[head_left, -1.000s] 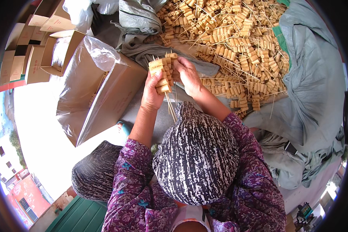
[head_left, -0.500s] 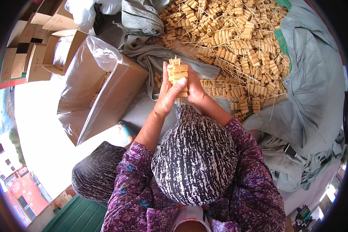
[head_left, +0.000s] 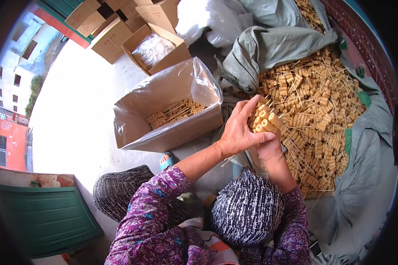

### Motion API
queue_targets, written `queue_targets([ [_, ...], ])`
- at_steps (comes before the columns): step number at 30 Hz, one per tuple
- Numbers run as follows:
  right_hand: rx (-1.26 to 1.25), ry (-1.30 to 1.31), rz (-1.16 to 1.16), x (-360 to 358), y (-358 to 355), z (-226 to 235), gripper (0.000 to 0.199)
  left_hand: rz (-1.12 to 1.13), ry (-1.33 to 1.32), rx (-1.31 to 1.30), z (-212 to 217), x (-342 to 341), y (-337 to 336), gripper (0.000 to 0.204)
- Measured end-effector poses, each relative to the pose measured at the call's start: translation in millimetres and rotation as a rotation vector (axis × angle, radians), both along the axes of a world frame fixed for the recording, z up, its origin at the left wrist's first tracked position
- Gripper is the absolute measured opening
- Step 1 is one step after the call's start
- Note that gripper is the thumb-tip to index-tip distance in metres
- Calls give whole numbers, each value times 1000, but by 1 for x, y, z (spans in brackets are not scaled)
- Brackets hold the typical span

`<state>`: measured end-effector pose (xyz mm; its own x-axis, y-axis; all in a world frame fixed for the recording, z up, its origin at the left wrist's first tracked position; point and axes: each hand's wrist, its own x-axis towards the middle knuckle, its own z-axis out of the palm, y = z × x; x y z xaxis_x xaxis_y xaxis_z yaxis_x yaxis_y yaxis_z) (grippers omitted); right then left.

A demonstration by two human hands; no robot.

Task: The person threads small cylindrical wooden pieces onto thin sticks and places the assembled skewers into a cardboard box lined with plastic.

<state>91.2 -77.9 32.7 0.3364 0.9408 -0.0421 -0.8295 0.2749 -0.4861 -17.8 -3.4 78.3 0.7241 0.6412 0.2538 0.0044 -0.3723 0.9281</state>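
A bundle of skewers (head_left: 264, 120), thin sticks threaded with tan, ring-shaped rolls with hollow ends, is held between both hands. My left hand (head_left: 239, 131) clasps it from the left, with the thumb across the near side. From below and the right, my right hand (head_left: 270, 149) supports it; most of its fingers are hidden behind the bundle. Several hollow roll ends face me, and stick tips poke out at the upper right. To the left of the hands stands an open cardboard box (head_left: 174, 140) lined with clear plastic. Inside lie several skewers (head_left: 181, 111) of the same kind.
A large heap of loose skewers (head_left: 316, 128) spreads on the right over grey-green sheeting (head_left: 367, 172). Farther back are a smaller open box (head_left: 170, 37), stacked cartons and white plastic bags (head_left: 216, 20). My patterned knees (head_left: 247, 210) rise below the hands.
The view has swung left, bringing the lined box and its contents into fuller sight. The bundle, upright before, is now tilted with roll ends showing; both hands still hold it.
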Motion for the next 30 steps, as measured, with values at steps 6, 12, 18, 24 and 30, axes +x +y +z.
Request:
queue_targets([
  [6,-308,-761,-36,-16,61,59,46,-142,-85,-376,123,-66,67,103],
  [12,-311,-1800,-234,0,113,46,51,34,162,-90,154,-161,150,114],
  [18,-341,-1893,-16,-11,147,31,55,-72,502,-299,72,-213,189,112],
  [24,-378,-1949,12,-29,130,18,59,-20,915,591,-11,-186,202,84],
  [30,-332,-1910,-20,-34,122,27,60,0,723,1372,-78,-165,198,65],
])
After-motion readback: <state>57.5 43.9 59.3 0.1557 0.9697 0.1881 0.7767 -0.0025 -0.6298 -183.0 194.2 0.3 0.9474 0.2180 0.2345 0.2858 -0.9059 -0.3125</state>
